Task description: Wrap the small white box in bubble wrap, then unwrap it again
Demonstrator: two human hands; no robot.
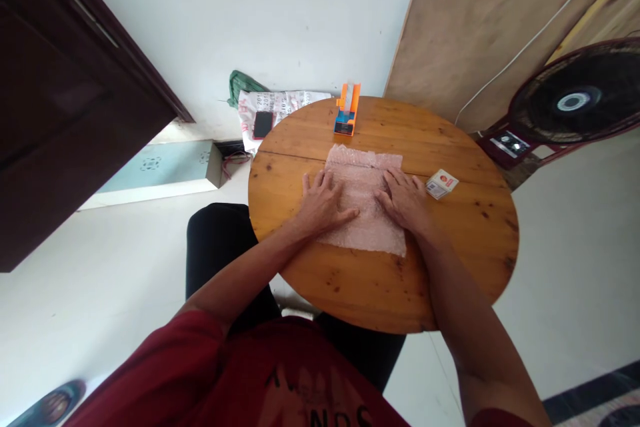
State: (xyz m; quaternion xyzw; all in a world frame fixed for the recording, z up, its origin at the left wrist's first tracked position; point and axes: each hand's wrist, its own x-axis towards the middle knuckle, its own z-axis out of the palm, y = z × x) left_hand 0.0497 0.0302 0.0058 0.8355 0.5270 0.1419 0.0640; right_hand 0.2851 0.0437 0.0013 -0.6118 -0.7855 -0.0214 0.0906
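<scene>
A sheet of pinkish bubble wrap (367, 233) lies flat on the round wooden table (325, 287). My left hand (323, 205) rests on its left edge, fingers spread and thumb stretched to the right across the sheet. On the right edge lies my right hand (406, 201), open with its fingers apart and pointing away from me. Just right of that hand is a small white box (442, 184) with red and dark print. Beyond the sheet, near the table's far edge, stands an orange and blue tape dispenser (347, 110).
A dark fan (575, 100) stands at the right beside the table. Behind the table's left edge are a printed white sack (247, 103), a dark flat object with a red edge (263, 125) and a green bag (243, 88). A long pale box (160, 167) lies on the floor.
</scene>
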